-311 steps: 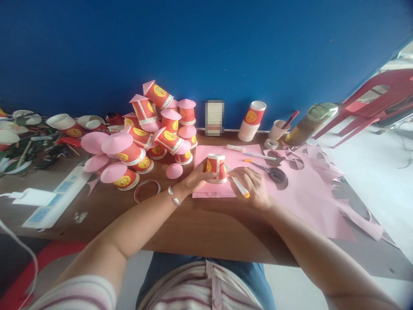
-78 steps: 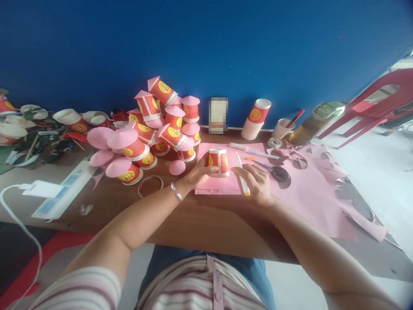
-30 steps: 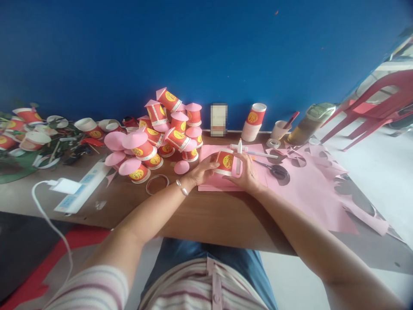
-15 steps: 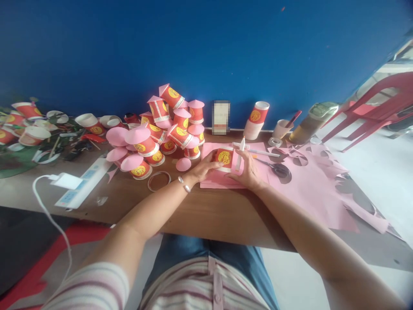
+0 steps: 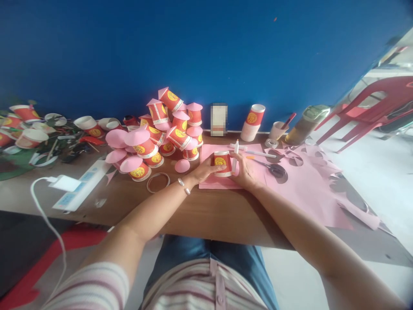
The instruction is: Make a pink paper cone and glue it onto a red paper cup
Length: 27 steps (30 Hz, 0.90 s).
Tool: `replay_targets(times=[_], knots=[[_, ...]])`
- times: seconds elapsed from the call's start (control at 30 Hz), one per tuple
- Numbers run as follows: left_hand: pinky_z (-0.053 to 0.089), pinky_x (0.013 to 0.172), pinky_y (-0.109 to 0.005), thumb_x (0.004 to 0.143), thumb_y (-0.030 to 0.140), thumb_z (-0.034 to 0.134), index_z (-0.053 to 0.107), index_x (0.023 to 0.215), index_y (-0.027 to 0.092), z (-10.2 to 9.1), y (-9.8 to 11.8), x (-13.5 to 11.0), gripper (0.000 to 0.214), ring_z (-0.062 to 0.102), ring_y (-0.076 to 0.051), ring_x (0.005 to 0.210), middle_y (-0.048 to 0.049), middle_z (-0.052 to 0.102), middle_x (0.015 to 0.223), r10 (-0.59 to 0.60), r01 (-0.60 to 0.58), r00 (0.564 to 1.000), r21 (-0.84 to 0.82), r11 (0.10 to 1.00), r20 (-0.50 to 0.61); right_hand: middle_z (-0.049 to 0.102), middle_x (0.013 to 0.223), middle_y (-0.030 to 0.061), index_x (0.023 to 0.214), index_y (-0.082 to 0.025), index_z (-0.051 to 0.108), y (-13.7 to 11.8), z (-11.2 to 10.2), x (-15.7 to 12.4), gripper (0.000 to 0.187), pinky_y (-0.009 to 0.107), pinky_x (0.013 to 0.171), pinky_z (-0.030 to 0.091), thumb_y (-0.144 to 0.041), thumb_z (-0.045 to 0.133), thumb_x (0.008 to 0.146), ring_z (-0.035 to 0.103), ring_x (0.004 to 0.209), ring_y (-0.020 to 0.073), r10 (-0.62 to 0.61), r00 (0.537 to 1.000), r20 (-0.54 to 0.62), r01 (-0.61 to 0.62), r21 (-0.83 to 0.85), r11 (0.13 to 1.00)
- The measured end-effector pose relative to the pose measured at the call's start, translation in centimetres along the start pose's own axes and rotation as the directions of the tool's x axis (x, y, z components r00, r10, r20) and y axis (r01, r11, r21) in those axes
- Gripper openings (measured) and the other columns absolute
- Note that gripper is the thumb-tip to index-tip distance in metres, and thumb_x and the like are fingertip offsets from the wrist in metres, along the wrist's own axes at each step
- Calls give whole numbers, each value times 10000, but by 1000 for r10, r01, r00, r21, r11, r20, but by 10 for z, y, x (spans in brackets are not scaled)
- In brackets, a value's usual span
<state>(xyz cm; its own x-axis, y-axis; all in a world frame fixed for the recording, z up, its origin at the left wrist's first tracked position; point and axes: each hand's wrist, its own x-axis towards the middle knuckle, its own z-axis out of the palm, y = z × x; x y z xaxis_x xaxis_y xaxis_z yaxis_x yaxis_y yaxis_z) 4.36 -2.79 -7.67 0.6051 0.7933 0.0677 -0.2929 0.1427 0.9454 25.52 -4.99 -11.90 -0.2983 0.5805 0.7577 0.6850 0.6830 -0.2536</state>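
Note:
A red paper cup (image 5: 222,162) with a yellow emblem stands upside down on a pink paper sheet (image 5: 215,183) on the wooden table (image 5: 193,215). My left hand (image 5: 203,171) grips the cup's left side. My right hand (image 5: 242,171) is closed round a white glue stick (image 5: 235,154) held upright against the cup's right side. A small pink paper cone (image 5: 182,165) lies just left of my left hand.
A pile of red cups with pink cone tops (image 5: 161,133) lies at the back left. Scissors (image 5: 274,169), a pen (image 5: 258,153), a tape roll (image 5: 271,143), stacked cups (image 5: 253,122) and a bottle (image 5: 305,124) sit to the right. Cut pink paper (image 5: 319,189) covers the right side. A power strip (image 5: 77,191) lies left.
The glue stick has turned from lying low in my right hand to standing upright against the cup. The cup has been turned so its yellow emblem faces me.

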Motion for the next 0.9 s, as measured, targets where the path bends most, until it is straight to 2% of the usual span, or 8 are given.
replay_targets(times=[0.13, 0.33, 0.43, 0.53, 0.7, 0.9], knots=[[507, 1015, -453, 761, 313, 844, 668, 1203, 166, 1, 0, 0, 498, 657, -276, 1111, -89, 720, 1158, 16, -17, 999, -15, 1000, -32, 638, 1375, 203, 1514, -206, 389, 0, 4, 0, 717, 549, 999, 613, -373, 716, 898, 683, 1204, 369, 19, 1000, 8, -19, -28, 999], [502, 1003, -407, 807, 358, 786, 675, 1177, 176, -6, -5, 2, 427, 665, -250, 1081, -78, 723, 1134, 106, -108, 994, -37, 993, -39, 654, 1319, 204, 1472, -164, 443, 5, 8, 0, 606, 538, 950, 633, -147, 580, 882, 691, 1182, 328, 98, 995, 14, -97, -56, 994], [507, 983, -385, 811, 382, 779, 677, 1146, 175, -9, -5, 1, 407, 665, -239, 1057, -66, 721, 1089, 129, -130, 989, -4, 992, -69, 679, 1274, 190, 1448, -150, 477, 5, 8, -1, 580, 519, 948, 640, -140, 572, 876, 696, 1176, 322, 85, 996, 27, -83, -56, 995], [526, 923, -365, 800, 395, 788, 674, 1141, 177, -8, -4, 0, 421, 676, -225, 989, -52, 717, 1019, 104, -107, 988, -22, 994, -118, 678, 1296, 184, 1456, -158, 474, 4, 9, -2, 577, 494, 951, 642, -123, 541, 884, 695, 1183, 314, 78, 996, 47, -75, -64, 995], [549, 911, -394, 800, 384, 797, 679, 1128, 175, -2, 1, 0, 406, 692, -239, 972, -69, 724, 1039, 97, -105, 992, -96, 990, -77, 650, 1373, 172, 1470, -181, 438, 1, 5, -1, 608, 446, 910, 639, -43, 405, 879, 717, 1138, 269, 107, 988, 113, -95, -100, 990], [538, 906, -373, 777, 371, 815, 665, 1140, 186, -1, 4, -2, 435, 686, -237, 1001, -64, 724, 1063, 44, -55, 991, -87, 995, -126, 741, 1205, 121, 1313, -218, 554, -5, -7, 1, 399, 365, 822, 627, -110, 439, 946, 748, 1030, 245, 149, 978, 145, -139, -78, 987]])
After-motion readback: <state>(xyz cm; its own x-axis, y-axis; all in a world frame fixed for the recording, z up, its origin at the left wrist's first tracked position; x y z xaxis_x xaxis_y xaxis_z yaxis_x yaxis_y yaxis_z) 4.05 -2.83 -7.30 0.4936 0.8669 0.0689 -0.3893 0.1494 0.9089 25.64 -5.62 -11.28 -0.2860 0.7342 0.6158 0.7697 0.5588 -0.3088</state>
